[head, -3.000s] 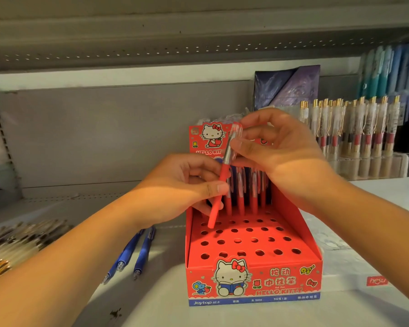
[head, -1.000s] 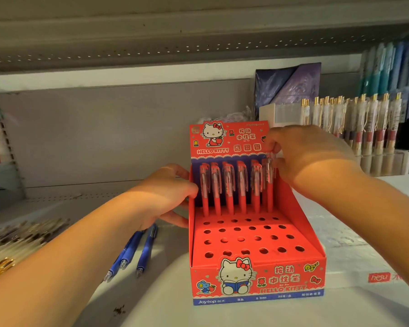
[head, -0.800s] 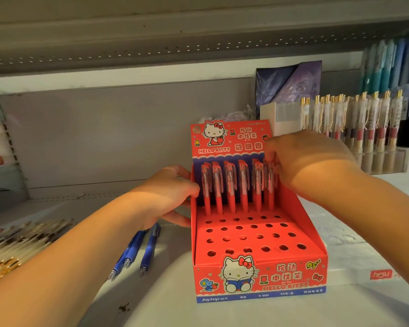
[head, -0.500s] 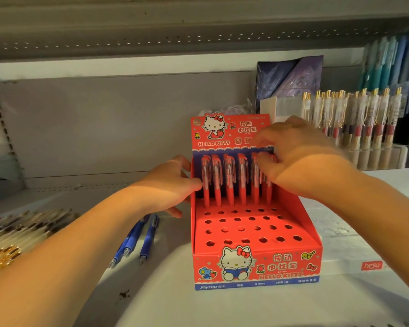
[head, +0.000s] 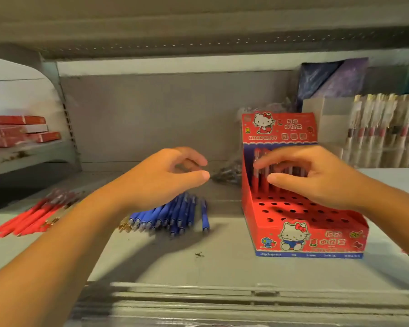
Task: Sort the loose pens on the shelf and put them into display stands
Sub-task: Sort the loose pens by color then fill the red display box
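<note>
Shelf (head: 222,267) sorting: left hand (head: 165,178), right hand (head: 316,178) are hovering loose, empty.
Red pens (head: 28,218) are lying diagonally off left, left hand nearer.

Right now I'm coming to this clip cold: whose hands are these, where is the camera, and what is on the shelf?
There is no machine here. A person works with bare hands, and the one camera sits on their head, looking forward and down, so both arms reach in from the bottom edge. The left hand hovers near a heap of blue pens, fingers loosely curled, holding nothing. The right hand is at the red display stand, in front of the standing red pens in its back row. It seems to grip nothing, though the picture is blurred. Loose red pens lie far left on the shelf. The holes in the stand's front rows are empty.
</note>
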`<state>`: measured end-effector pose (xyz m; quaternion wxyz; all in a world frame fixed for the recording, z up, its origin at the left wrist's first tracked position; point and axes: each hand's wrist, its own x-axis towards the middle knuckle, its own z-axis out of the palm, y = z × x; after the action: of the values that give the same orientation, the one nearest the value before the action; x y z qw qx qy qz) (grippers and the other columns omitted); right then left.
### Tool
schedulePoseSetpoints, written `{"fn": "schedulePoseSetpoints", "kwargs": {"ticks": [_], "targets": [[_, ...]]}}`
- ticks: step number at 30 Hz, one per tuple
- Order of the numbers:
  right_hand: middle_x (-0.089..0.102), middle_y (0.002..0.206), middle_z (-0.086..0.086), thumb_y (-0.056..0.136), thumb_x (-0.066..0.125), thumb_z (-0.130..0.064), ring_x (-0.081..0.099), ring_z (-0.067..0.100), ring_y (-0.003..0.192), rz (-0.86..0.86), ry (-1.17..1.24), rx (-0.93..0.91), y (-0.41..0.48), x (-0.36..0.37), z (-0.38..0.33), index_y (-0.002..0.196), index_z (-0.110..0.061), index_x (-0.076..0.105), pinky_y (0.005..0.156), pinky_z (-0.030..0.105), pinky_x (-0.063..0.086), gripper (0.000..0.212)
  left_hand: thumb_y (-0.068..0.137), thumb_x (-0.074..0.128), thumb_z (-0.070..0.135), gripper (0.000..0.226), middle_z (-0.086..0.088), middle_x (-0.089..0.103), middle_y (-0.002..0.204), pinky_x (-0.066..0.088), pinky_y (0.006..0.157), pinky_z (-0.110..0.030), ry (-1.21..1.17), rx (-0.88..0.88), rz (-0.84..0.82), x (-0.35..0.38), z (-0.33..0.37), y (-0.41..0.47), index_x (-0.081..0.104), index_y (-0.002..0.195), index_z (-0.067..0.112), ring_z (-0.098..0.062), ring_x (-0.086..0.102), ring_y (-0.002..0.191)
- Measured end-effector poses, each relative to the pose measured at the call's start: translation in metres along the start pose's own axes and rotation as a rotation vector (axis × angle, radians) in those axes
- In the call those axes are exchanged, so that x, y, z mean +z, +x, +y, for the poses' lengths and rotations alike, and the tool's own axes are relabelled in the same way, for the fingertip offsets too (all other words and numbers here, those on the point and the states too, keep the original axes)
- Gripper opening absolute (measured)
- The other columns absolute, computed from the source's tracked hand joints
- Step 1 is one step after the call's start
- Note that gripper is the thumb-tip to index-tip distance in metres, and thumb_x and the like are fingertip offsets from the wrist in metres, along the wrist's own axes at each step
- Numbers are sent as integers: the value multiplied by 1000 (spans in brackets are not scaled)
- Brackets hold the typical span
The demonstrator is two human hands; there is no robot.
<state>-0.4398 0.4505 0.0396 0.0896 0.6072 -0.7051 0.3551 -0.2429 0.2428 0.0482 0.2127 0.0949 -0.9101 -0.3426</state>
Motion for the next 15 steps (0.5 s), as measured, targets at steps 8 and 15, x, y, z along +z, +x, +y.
{"fn": "schedulePoseSetpoints", "kwargs": {"ticks": [8, 15], "targets": [[59, 119, -28, 89, 61, -45, 56, -5, 100, -179, -239, -26, 54, 109, -75, 122, -37, 62, 86, 6, 41, 34, 89, 64, 46, 27, 19, 64, 110, 55, 82, -30, 184, -183, 59, -115, -86, -72, 58, 114, 40, 0, 65, 94], [58, 125, -24, 92, 56, -50, 57, 2, 105, -268, -216, -28, 129, 206, -153, 123, -40, 58, 86, 24, 46, 33, 89, 66, 42, 29, 8, 63, 108, 51, 87, -34, 254, -288, 120, -191, -172, -99, 60, 114, 29, -9, 62, 97]]}}
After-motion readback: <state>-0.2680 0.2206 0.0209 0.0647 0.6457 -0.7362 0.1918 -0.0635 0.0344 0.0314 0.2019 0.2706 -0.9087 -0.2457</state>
